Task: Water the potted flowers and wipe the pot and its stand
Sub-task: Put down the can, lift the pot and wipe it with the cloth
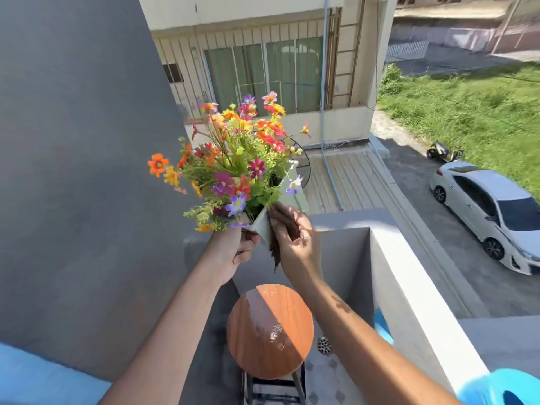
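At mid-frame, the left hand [233, 247] gripped the raised pot [261, 226] from below, arm extended. The right hand [292, 232] pressed a dark cloth [276, 249] against its side, above the wet stool [270, 331].

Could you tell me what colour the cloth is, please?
Dark brown; the cloth shows in the head view, against the pale pot.

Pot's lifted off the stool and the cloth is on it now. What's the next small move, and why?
Probably draw the dark cloth in the right hand down the pot wall. The left hand holds the pot tilted in the air above the wooden stool, and the cloth sits by the rim, leaving the wall below unwiped.
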### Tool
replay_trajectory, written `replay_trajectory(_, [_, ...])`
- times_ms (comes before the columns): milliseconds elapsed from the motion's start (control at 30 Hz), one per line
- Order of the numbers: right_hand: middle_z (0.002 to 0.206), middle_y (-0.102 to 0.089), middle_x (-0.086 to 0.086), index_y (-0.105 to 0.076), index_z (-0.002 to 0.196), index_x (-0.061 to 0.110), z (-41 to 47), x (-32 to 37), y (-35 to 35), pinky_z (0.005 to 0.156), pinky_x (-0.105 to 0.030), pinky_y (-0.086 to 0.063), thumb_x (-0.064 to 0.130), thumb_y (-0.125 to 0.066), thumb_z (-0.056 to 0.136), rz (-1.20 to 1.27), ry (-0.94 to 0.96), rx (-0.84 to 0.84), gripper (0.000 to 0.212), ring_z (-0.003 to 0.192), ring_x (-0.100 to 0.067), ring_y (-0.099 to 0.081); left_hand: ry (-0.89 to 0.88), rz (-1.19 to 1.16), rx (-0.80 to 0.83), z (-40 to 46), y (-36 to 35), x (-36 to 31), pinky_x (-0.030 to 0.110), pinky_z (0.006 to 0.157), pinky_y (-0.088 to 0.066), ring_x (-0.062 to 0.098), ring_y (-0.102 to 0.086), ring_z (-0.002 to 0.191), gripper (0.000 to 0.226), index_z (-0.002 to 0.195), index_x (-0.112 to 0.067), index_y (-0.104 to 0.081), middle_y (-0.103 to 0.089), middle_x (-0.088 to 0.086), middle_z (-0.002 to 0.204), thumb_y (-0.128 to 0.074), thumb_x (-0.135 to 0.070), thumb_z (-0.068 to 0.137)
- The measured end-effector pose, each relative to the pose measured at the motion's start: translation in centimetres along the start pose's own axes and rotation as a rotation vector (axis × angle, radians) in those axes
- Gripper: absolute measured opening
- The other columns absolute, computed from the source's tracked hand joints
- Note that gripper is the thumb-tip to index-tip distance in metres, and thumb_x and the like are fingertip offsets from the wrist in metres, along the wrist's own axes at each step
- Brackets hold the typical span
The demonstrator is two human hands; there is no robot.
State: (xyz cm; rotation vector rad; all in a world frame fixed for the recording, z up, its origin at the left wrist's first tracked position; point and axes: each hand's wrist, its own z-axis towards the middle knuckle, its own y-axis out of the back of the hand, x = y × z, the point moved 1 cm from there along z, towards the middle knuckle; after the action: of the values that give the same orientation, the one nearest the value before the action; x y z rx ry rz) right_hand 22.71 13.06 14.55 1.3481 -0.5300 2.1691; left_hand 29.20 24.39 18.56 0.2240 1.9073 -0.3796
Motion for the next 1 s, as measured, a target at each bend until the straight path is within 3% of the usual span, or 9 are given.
replay_trajectory(233, [0.102, -0.071, -0.006, -0.069, 0.111, 0.011, 7.4, -2.4, 3.2, 0.082, -0.015, -0.049, 0.008, -0.062, 0.090, -0.230, -0.037, -0.289, 0.022, 0.092, -0.016, -0.066, -0.001, -0.021, 0.077, -1.1, -0.9, 0.6, 0.017, 0.032, -0.010, 0.006, -0.021, 0.035, 0.025, 0.075, -0.011, -0.048, -0.050, 0.009, 0.058, -0.031, -0.012, 0.093])
replay_trajectory(367, [0.069, -0.061, -0.005, -0.068, 0.081, 0.007, 8.2, -5.4, 4.7, 0.066, -0.027, -0.040, 0.019, -0.064, 0.088, -0.343, -0.334, -0.268, 0.014, 0.071, -0.022, -0.053, -0.019, -0.016, 0.081, -1.4, -1.1, 0.6, 0.016, 0.032, -0.011, 0.004, -0.022, 0.034, 0.030, 0.068, -0.013, -0.046, -0.049, 0.008, 0.057, -0.033, -0.010, 0.094])
replay_trajectory(500, [0.056, -0.034, 0.005, -0.051, 0.067, 0.012, 8.5, -3.6, 3.9, 0.049, -0.024, -0.027, 0.015, -0.064, 0.090, -0.301, -0.284, -0.250, 0.026, 0.048, -0.002, -0.036, -0.007, -0.036, 0.133, -0.5, -0.8, 1.9, 0.014, 0.028, -0.017, 0.003, -0.026, 0.032, 0.031, 0.073, -0.012, -0.048, -0.053, 0.007, 0.057, -0.029, -0.004, 0.096])
replay_trajectory(567, [0.054, -0.036, 0.016, -0.055, 0.066, 0.008, 8.9, -1.9, 3.4, 0.049, -0.024, -0.030, 0.013, -0.063, 0.090, -0.160, -0.236, -0.260, 0.026, 0.044, 0.003, -0.033, 0.002, -0.060, 0.161, -0.2, -0.7, 2.6, 0.013, 0.027, -0.019, 0.002, -0.029, 0.032, 0.032, 0.076, -0.011, -0.048, -0.055, 0.006, 0.056, -0.026, -0.004, 0.098])
replay_trajectory(667, [0.059, -0.056, 0.016, -0.067, 0.079, 0.014, 7.8, 0.1, 2.3, 0.055, -0.021, -0.038, 0.017, -0.063, 0.091, -0.146, -0.178, -0.220, 0.013, 0.052, 0.007, -0.044, 0.009, -0.021, 0.109, 0.0, -1.0, 2.2, 0.014, 0.029, -0.016, 0.003, -0.026, 0.033, 0.034, 0.072, -0.014, -0.047, -0.051, 0.008, 0.059, -0.026, -0.006, 0.097])
replay_trajectory(733, [0.083, -0.071, 0.012, -0.072, 0.099, 0.014, 5.3, 0.5, 1.1, 0.071, -0.020, -0.049, 0.017, -0.064, 0.091, -0.113, -0.102, -0.098, 0.012, 0.073, 0.006, -0.062, 0.022, -0.039, 0.066, 0.5, -1.1, 1.4, 0.015, 0.030, -0.013, 0.004, -0.023, 0.034, 0.031, 0.068, -0.016, -0.044, -0.049, 0.010, 0.059, -0.028, -0.008, 0.094])
replay_trajectory(833, [0.106, -0.067, 0.009, -0.071, 0.110, 0.016, 0.8, -0.5, 0.3, 0.090, -0.021, -0.047, 0.007, -0.065, 0.089, -0.202, 0.134, 0.049, 0.024, 0.103, -0.005, -0.064, 0.048, -0.108, 0.006, 1.3, -0.4, 0.8, 0.016, 0.031, -0.011, 0.004, -0.023, 0.030, 0.026, 0.071, -0.017, -0.043, -0.053, 0.012, 0.056, -0.033, -0.009, 0.095])
replay_trajectory(933, [0.104, -0.060, 0.016, -0.072, 0.106, 0.015, -0.5, -2.9, 1.3, 0.089, -0.012, -0.043, -0.004, -0.068, 0.083, -0.294, 0.232, 0.116, 0.030, 0.104, 0.007, -0.056, 0.026, -0.088, 0.015, 1.4, 0.2, 0.5, 0.015, 0.031, -0.010, 0.003, -0.023, 0.030, 0.031, 0.068, -0.018, -0.041, -0.054, 0.007, 0.051, -0.029, -0.007, 0.094])
replay_trajectory(1000, [0.104, -0.065, 0.009, -0.073, 0.105, 0.011, 0.0, -3.8, 1.9, 0.088, -0.020, -0.049, -0.002, -0.066, 0.085, -0.308, 0.234, 0.104, 0.025, 0.102, 0.003, -0.059, 0.023, -0.089, 0.024, 1.3, 0.4, 0.6, 0.015, 0.030, -0.011, 0.004, -0.022, 0.031, 0.033, 0.068, -0.018, -0.039, -0.052, 0.009, 0.054, -0.025, -0.005, 0.094])
